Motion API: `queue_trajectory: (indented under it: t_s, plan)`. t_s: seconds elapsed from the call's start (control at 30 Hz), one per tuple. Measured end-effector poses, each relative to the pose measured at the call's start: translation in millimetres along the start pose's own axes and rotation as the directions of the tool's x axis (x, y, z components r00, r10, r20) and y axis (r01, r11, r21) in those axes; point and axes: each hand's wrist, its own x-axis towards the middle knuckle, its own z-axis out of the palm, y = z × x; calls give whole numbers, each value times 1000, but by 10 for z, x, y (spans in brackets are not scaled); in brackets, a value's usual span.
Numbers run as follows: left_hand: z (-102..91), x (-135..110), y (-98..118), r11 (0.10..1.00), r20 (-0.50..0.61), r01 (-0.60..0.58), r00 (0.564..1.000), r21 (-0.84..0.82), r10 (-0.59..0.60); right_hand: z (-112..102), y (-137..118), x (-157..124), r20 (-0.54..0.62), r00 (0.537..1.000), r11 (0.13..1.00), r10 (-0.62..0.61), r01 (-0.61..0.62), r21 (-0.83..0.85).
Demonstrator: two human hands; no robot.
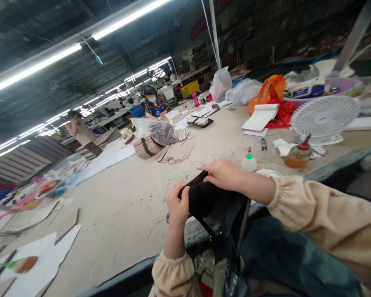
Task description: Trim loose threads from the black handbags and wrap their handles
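A black bag (204, 198) with dark straps and small metal fittings (215, 236) lies across the table's front edge, part of it hanging below. My left hand (177, 205) is closed on the bag's left top edge, thumb on top. With thumb and bent fingers, my right hand (224, 175) grips the far top edge, its index finger stretched along it. The bag's inside is dark and I cannot make out what it contains. Just beyond my right hand stands a small clear bottle with a green cap (249, 162).
A white fan (324, 116), a red-tipped glue bottle (299, 152) and thread snips (264, 144) are on the right. Stacked brown pieces (146, 147) and a plastic bag (157, 130) sit farther back. A co-worker (156, 105) sits at the far end. A brush (21, 264) lies left.
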Motion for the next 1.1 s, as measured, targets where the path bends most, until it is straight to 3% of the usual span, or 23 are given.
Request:
queue_trajectory:
  t_s: [0.13,0.5,0.87,1.1]
  plan:
    - [-27,8,-46,1000,10,0,1000,-22,0,-12,-28,-48,17,999,999,-28,27,45]
    - [-11,-17,8,1000,45,15,999,-15,-14,-11,-13,-34,-21,997,997,72,-72,-18]
    - [20,-9,-21,993,26,-100,995,61,98,27,35,29,-37,999,996,32,-35,-80]
    - [26,-9,-25,993,28,-104,994,62,103,10,42,40,-25,999,996,37,-39,-76]
